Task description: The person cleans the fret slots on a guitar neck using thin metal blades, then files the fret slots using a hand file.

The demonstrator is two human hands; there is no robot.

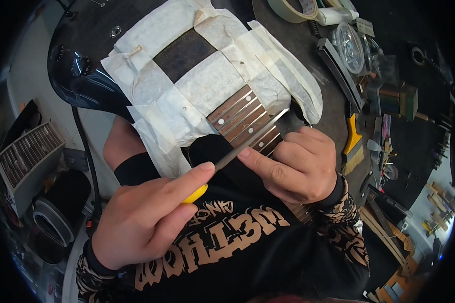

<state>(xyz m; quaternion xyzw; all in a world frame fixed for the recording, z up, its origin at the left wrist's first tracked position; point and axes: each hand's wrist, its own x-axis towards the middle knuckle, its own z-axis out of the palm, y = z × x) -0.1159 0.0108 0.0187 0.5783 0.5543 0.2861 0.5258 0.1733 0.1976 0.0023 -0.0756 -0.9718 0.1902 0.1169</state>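
A metal file (253,135) lies slantwise across the frets of a guitar's fretboard (236,117), which has brown wood and pale dot inlays. My left hand (146,214) is closed around its yellow handle (196,194), with the index finger stretched along the tool. At the file's side, my right hand (301,166) has its fingers curled and a fingertip against the blade; its thumb is mostly hidden. White paper and masking tape (207,76) cover much of the glossy black guitar body (86,91). The neck runs under my right hand toward my lap.
Tape rolls (294,7), a yellow-handled brush (353,144), a long dark bar (341,76) and a clear plastic tub (350,48) lie along the right of the dark workbench (308,55). On the left stand a slotted tool box (30,156) and a black cylinder (60,209).
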